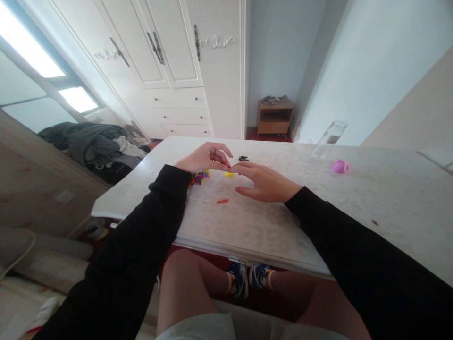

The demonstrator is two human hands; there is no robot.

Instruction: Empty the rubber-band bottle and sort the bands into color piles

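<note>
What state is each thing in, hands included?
Left hand: fingers curled, something small and red at the fingertips
Right hand: thumb spread from fingers, fingertips meeting the left's
Coloured pile: heaped, partly hidden
Black pieces: clustered
Orange-red piece: lying apart from the pile
Jar: upright, uncapped
Pink thing: lying beside the jar
Wardrobe doors: shut
Drawers: shut
Clothes: heaped

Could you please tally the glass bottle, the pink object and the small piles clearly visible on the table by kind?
Glass bottle: 1
Pink object: 1
Multicoloured pile: 1
Black pile: 1
Yellow pile: 1
Orange-red pile: 1
Total: 6
What the piles hold is too small to count.
</note>
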